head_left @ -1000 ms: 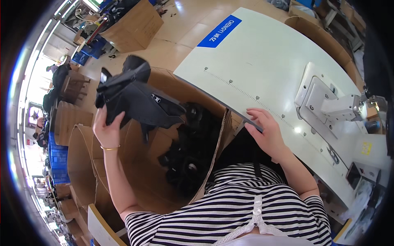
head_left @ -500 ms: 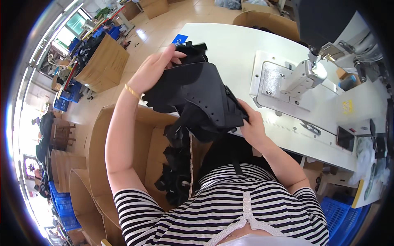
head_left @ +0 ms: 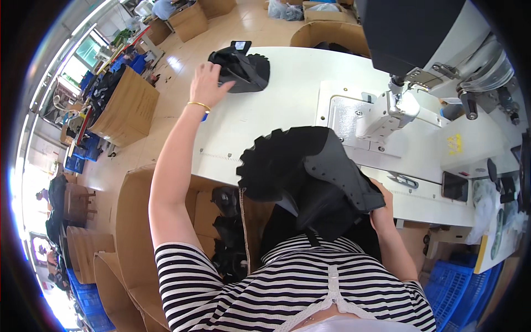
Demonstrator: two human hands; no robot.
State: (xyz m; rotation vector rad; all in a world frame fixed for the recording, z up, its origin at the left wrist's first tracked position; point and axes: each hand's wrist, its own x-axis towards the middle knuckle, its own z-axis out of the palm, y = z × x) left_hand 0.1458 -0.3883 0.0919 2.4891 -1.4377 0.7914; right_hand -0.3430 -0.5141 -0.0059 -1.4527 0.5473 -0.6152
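Observation:
In my right hand point(head_left: 383, 207) is a black boot upper point(head_left: 332, 166) with a row of eyelets and a notched lower edge, gripped at its right side. It hangs tilted over the table's front edge and my lap. My left arm reaches far out to a second black boot upper point(head_left: 251, 72), lying at the table's far left corner with a small white label on its tab. Beside that piece's left end my left hand point(head_left: 209, 83) has thumb and fingers apart. Whether the fingertips touch it is hard to tell.
A white sewing machine point(head_left: 387, 116) stands on the white table point(head_left: 287, 105) at right. Thread snips point(head_left: 404, 180) and a phone point(head_left: 454, 186) lie near its front edge. An open cardboard box point(head_left: 138, 221) with black pieces inside is below left; blue crates point(head_left: 451, 288) are lower right.
The held boot upper has come down and right with my right hand. My left hand has moved away from it, up and left, to the other upper, which now lies separate on the table.

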